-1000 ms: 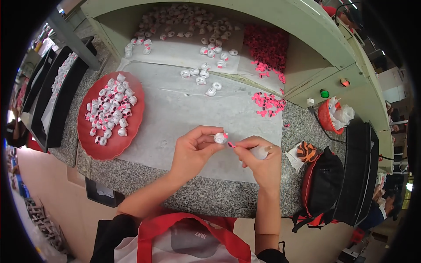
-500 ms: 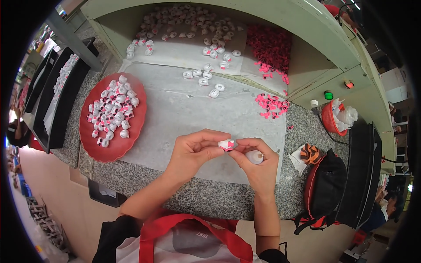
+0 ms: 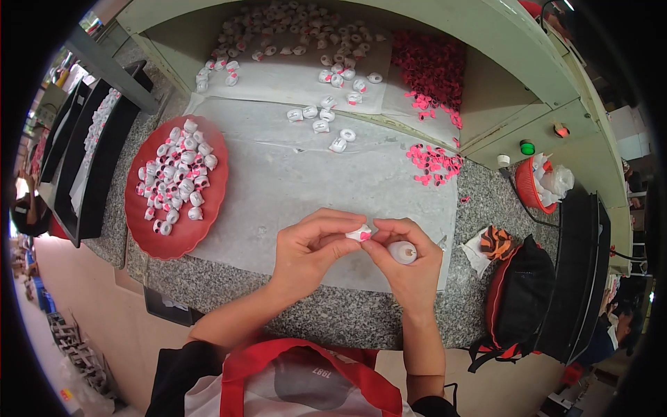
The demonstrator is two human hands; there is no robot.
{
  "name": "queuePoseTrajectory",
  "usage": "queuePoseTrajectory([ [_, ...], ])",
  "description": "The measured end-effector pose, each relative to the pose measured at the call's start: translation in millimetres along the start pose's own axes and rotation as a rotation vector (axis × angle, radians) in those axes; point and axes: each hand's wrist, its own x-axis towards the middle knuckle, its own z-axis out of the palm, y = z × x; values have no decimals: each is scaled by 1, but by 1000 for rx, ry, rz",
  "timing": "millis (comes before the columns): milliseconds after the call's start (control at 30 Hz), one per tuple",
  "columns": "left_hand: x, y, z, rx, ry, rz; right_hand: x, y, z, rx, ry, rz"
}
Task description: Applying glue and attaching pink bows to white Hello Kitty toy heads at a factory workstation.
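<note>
Over the near part of the white paper sheet (image 3: pixel 264 174), my left hand (image 3: pixel 302 254) pinches a small white piece with a pink patch (image 3: pixel 359 233) between thumb and fingertips. My right hand (image 3: pixel 411 281) has its thumb and index fingertips at the right side of that piece; whether they press on it I cannot tell. A small whitish squeeze bottle (image 3: pixel 403 253) is tucked in the curled fingers of my right hand, its tip facing up. Farther back on the paper lie several similar white pieces (image 3: pixel 320 126) and a scatter of small pink bits (image 3: pixel 434 165).
A red scalloped plate (image 3: pixel 163 249) heaped with white-and-pink pieces is on the left. Beyond, a pale green shelf (image 3: pixel 514 132) holds more white pieces and a dark pink heap (image 3: pixel 427 69). Right are a red basket (image 3: pixel 528 187) and black bag (image 3: pixel 517 299); black trays (image 3: pixel 104 174) stand far left.
The white piece has turned slightly in my fingertips, and the dark edge under it shows less. The bottle has tilted so its tip faces up more. The whole view has shifted a little.
</note>
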Motion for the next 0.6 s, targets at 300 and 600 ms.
queuePoseTrajectory([
  [300, 3, -4, 1, -9, 90, -127, 6, 20, 5, 7, -18, -167],
  [600, 3, -1, -8, -302, 99, -372, 6, 11, 4, 21, -84, -324],
])
